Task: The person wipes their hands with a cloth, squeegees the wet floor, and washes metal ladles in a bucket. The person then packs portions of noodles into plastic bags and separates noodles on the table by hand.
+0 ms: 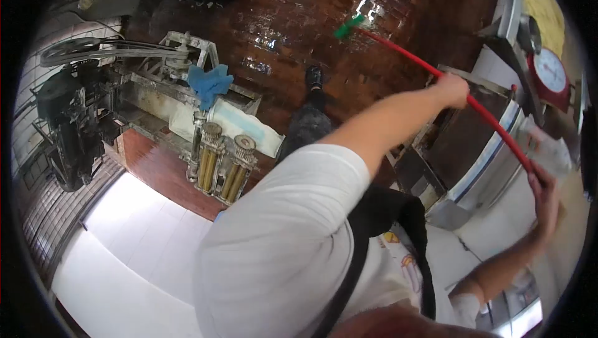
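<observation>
A long red pole [495, 125] with a green head [349, 26] slants across the right half of the view. My left hand [455, 90] is closed around the pole at its middle. My right hand [543, 190] grips the pole near its lower right end. The green head rests on or just over the wet brown floor [274, 20], beyond my shoe [314, 76].
On the left is a worn machine with brass-coloured rollers [208, 166], a belt [112, 53] and a blue cloth [208, 84]. A dark-topped metal unit [470, 135] stands at the right, near a red dial scale [550, 71] and a yellow surface [543, 4].
</observation>
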Motion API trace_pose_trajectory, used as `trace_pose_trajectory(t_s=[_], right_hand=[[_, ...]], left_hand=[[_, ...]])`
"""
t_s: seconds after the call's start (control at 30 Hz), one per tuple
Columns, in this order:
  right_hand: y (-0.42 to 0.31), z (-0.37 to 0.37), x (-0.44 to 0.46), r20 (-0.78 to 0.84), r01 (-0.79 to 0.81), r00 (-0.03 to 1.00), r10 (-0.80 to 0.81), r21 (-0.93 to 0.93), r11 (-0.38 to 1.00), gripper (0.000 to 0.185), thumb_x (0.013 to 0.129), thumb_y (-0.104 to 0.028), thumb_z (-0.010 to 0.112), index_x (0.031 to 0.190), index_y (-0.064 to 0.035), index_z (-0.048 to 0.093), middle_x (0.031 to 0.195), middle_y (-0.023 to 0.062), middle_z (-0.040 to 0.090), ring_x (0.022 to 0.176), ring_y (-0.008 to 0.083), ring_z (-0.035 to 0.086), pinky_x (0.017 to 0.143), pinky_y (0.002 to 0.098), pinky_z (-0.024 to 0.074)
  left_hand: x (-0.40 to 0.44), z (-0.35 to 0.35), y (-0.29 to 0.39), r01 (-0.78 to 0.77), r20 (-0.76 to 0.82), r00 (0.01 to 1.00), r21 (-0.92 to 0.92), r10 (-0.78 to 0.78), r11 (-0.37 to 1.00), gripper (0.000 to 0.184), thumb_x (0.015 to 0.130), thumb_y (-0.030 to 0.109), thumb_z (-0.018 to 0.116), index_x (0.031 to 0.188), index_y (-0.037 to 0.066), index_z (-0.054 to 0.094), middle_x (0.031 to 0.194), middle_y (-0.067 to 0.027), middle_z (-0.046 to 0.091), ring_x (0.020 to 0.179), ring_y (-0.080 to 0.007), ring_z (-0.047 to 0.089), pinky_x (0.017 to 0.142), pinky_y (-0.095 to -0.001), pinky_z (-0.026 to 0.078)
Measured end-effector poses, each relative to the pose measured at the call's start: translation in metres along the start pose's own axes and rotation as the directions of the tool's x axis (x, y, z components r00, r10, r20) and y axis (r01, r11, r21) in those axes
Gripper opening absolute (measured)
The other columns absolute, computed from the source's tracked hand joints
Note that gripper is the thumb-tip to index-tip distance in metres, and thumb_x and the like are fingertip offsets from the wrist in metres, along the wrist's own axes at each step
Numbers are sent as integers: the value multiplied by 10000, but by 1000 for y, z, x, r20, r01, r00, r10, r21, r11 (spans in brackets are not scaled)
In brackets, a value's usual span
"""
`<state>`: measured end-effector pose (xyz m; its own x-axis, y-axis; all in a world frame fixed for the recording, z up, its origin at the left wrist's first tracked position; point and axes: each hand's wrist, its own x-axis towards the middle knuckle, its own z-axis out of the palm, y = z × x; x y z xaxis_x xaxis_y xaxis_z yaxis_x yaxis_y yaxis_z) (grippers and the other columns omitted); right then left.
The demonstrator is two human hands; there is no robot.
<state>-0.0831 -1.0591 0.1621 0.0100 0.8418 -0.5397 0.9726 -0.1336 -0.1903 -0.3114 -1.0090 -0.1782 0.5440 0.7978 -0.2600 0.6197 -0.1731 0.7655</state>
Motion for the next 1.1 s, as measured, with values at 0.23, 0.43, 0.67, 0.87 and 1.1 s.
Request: trace_pose_trajectory(t_s=[0.23,0.43,0.67,0.87,1.1], right_hand=[[-287,195,210,275,350,892,-359,84,933,377,905,-156,717,1280,-133,682,1094,116,749,939,177,702,868,328,526],[-452,350,223,334,653,686,-647,112,749,430,895,-207,648,1325,-208,649,982,224,700,890,414,674,805,493,545],[-328,67,179,344,504,796,-499,80,860,539,841,-132,738,1364,-168,613,1097,215,697,1015,397,669,861,462,524],[-352,132,247,394,339,836,-383,178,924,515,879,-114,688,1381,-190,604,890,231,695,787,362,689,722,422,526],[-455,307,327,558,657,527,-641,211,724,490,957,-215,530,1396,-7,464,987,273,680,928,446,670,785,525,534]], left_hand=[[-131,-114,-371,361,-581,792,200,-186,911,171,895,254,659,816,121,731,875,-131,696,874,-356,659,837,-470,508],[-336,-155,-535,711,-771,597,378,-224,593,218,816,291,751,810,83,686,833,-137,662,875,-366,641,893,-540,439],[-164,-197,-277,237,-611,771,11,-181,972,388,816,389,760,619,74,650,681,-162,625,784,-389,634,745,-497,488],[-138,-160,-370,293,-725,632,-104,-274,950,309,819,296,753,630,72,655,806,-109,691,897,-356,642,836,-458,488],[-243,-206,-495,902,-635,403,153,-659,404,386,863,400,698,1104,101,665,1343,-199,502,1248,-440,428,984,-601,412]])
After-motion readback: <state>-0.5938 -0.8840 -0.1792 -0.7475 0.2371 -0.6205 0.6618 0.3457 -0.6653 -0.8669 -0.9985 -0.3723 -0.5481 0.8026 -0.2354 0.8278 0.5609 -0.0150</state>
